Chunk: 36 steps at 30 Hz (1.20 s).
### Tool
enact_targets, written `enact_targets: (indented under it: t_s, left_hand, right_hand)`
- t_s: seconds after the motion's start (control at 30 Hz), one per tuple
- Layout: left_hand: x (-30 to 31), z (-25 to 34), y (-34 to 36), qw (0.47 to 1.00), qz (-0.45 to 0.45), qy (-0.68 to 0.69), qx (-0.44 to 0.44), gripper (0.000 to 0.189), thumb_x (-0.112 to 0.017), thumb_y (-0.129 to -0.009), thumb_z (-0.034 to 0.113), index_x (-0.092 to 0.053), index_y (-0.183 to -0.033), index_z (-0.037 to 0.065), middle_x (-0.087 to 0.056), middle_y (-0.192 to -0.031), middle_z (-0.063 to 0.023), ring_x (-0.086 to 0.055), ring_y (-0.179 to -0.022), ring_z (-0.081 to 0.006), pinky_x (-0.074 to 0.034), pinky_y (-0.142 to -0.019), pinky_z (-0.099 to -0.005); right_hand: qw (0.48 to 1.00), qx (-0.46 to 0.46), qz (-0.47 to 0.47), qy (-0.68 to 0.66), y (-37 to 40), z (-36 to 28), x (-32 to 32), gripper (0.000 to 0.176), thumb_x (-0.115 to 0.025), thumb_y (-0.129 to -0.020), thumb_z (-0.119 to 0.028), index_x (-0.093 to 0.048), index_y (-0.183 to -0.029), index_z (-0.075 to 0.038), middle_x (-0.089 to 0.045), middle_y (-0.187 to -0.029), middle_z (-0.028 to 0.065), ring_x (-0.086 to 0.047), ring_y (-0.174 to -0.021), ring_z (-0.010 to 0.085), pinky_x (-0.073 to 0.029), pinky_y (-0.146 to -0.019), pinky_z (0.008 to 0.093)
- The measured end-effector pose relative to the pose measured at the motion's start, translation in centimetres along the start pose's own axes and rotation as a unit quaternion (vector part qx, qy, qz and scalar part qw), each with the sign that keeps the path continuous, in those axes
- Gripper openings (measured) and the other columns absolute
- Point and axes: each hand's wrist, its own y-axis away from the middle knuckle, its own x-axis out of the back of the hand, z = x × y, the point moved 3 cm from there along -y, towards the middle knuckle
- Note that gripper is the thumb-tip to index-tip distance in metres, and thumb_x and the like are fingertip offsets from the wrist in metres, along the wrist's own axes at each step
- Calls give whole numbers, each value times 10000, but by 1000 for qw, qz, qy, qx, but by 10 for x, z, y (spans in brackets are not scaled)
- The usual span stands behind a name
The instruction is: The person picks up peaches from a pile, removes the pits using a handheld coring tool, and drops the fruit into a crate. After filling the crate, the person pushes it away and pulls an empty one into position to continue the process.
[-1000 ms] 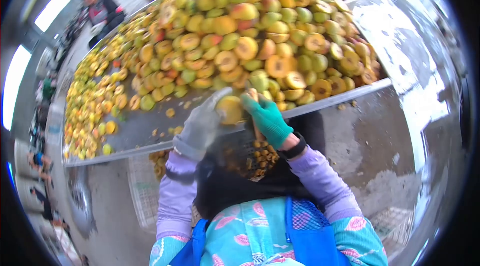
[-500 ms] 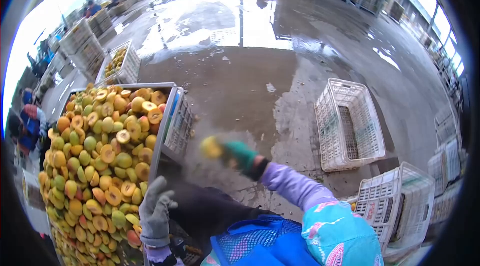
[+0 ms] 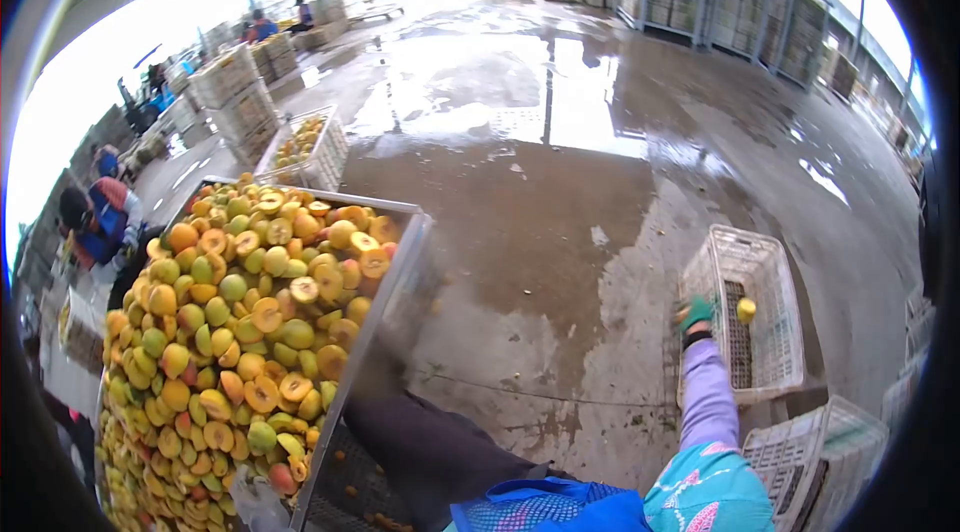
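Hands first: the right hand [image 3: 693, 314], in a green glove on a lilac sleeve, stretches out at the right of the frame, fingers loosened and gripping nothing. The left hand cannot be made out. A yellow fruit piece [image 3: 746, 310] shows just right of the glove, apart from it, inside the outline of a white crate [image 3: 790, 347]; whether it rests there is unclear. A second crate [image 3: 830, 452] sits lower right. Wet concrete floor [image 3: 560, 182] fills the middle. At left, a metal tray [image 3: 392, 277] carries heaped halved fruit [image 3: 250, 332]. Another person [image 3: 95, 222] crouches at the left edge.
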Motion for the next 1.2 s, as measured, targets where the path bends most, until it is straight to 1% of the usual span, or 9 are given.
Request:
enact_targets:
  t_s: [0.1, 0.23, 0.33, 0.4, 0.57, 0.93, 1.0, 1.1, 1.2]
  left_hand:
    - [13, 3, -5, 974, -18, -226, -28, 576, -624, -816, 203, -453, -1309, -42, -492, -1238, -299, -527, -1060, -427, -451, -890, -443]
    - [15, 2, -20, 947, -108, -301, -17, 600, -608, -810, 271, -466, -1260, -100, -556, -1152, -338, -525, -1083, -465, -429, -927, -460]
    - [23, 19, -25, 930, -300, -187, 103, 604, -619, -798, 270, -477, -1241, -115, -520, -1218, -337, -495, -1139, -447, -406, -970, -445]
    - [31, -15, -33, 953, -85, -285, 55, 642, -647, -768, 267, -465, -1260, -103, -486, -1275, -324, -460, -1192, -428, -379, -1007, -428]
    - [24, -58, -63, 933, -54, -353, 45, 856, -732, -678, 256, -346, -1368, -71, -424, -1371, -273, -394, -1278, -395, -330, -1069, -394]
    - [37, -50, -73, 959, -137, -246, -28, 338, -628, -759, 177, -629, -1049, 5, -622, -980, -242, -576, -904, -430, -469, -841, -431]
    - [60, -43, -59, 942, -90, 136, 295, 265, -637, -817, 173, -632, -1040, 29, -655, -1008, -116, -628, -931, -244, -532, -712, -303]
    - [91, -14, -15, 969, 91, 230, -4, 356, -576, -888, 197, -529, -1200, 32, -616, -1100, -114, -617, -972, -217, -542, -705, -266]
    - [84, -1, 15, 903, 192, 280, -263, 402, -468, -960, 251, -438, -1300, 40, -608, -1140, -104, -616, -988, -254, -538, -686, -293]
  right_hand:
    - [843, 195, 203, -458, 25, -235, 97, 236, -629, -809, -141, -647, -1026, -49, -681, -834, 99, -636, -645, 191, -519, -562, 336]
    - [332, 117, -393, -850, 161, -448, 362, 251, -549, -932, -260, -588, -1091, -69, -653, -947, 88, -650, -850, 205, -524, -604, 298]
    - [272, 261, -512, -772, 240, -517, 472, 257, -557, -943, -331, -584, -988, -80, -585, -791, 0, -515, -523, 70, -384, -393, 210]
    - [365, 323, -499, -716, 288, -560, 506, 427, -600, -888, -482, -580, -952, -60, -574, -725, 39, -409, -348, 89, -318, -310, 223]
    - [352, 397, -569, -628, 356, -615, 481, 494, -586, -885, -496, -593, -1010, -18, -583, -808, 47, -520, -549, 70, -411, -452, 236]
    - [359, 328, -503, -715, 350, -607, 469, 478, -548, -903, -474, -557, -1031, -14, -534, -614, 62, -454, -367, 149, -357, -347, 284]
    - [354, 324, -487, -730, 351, -607, 470, 483, -543, -907, -475, -541, -1044, -11, -531, -614, 59, -419, -333, 151, -336, -317, 291]
    - [371, 263, -557, -695, 324, -557, 491, 413, -565, -903, -464, -542, -916, -53, -526, -637, 16, -417, -363, 128, -326, -316, 293]
    - [221, 81, -504, -831, 250, -489, 500, 262, -547, -923, -362, -554, -936, -101, -546, -727, 81, -527, -529, 164, -416, -413, 308]
